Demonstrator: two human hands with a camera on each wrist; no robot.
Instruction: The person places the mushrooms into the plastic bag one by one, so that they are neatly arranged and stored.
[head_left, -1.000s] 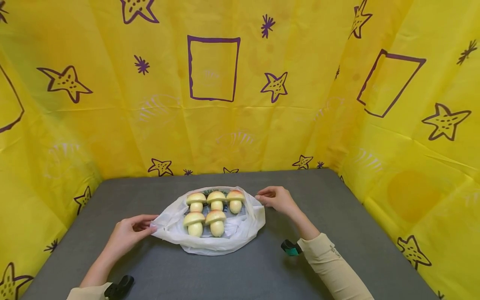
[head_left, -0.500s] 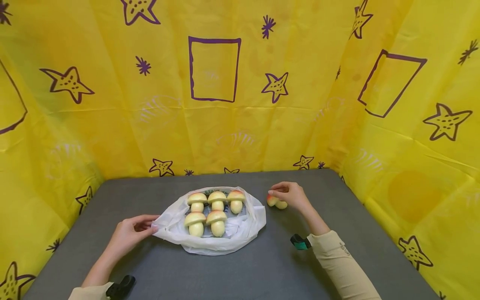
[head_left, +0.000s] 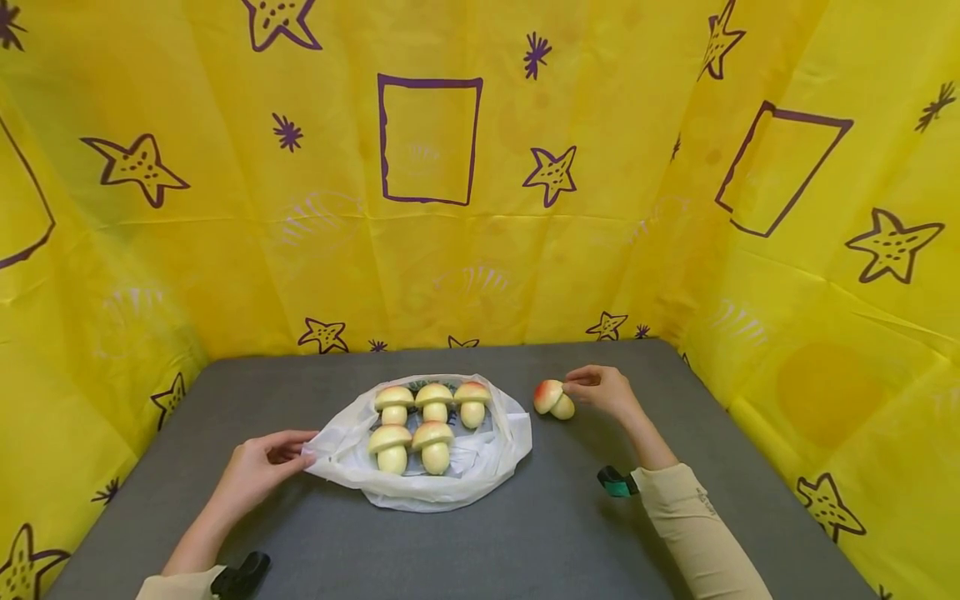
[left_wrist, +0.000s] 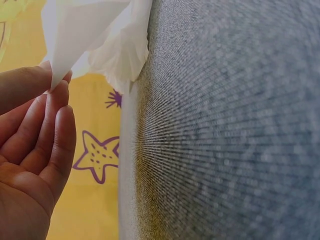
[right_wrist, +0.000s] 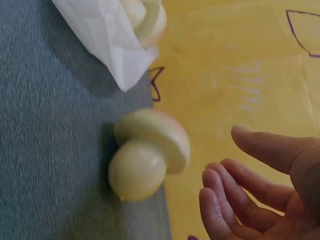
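Observation:
A white plastic bag (head_left: 348, 467) lies spread on the table with its mouth gaping upward. Several toy mushrooms (head_left: 432, 447) with cream stems and reddish-tinged caps sit inside it in two rows. My left hand (head_left: 255, 467) pinches the bag's left corner between thumb and fingers; the left wrist view shows the pinched white film (left_wrist: 75, 45) up close. To the right of the bag, a single mushroom (head_left: 553, 400) lies on its side on the table. Beside it is my right hand (head_left: 606, 392), thumb and fingers apart, holding nothing; the right wrist view shows a gap between fingertips and mushroom (right_wrist: 145, 155).
The grey cloth-covered table (head_left: 480, 550) extends around the bag on all sides. Yellow curtains (head_left: 600, 250) with purple star drawings enclose the table at the back and both sides. Each wrist wears a dark strap (head_left: 617, 482).
My right hand has moved rightward from the bag's right edge to the far side of the lone mushroom, bringing that mushroom into view. My left hand stays at the bag's corner.

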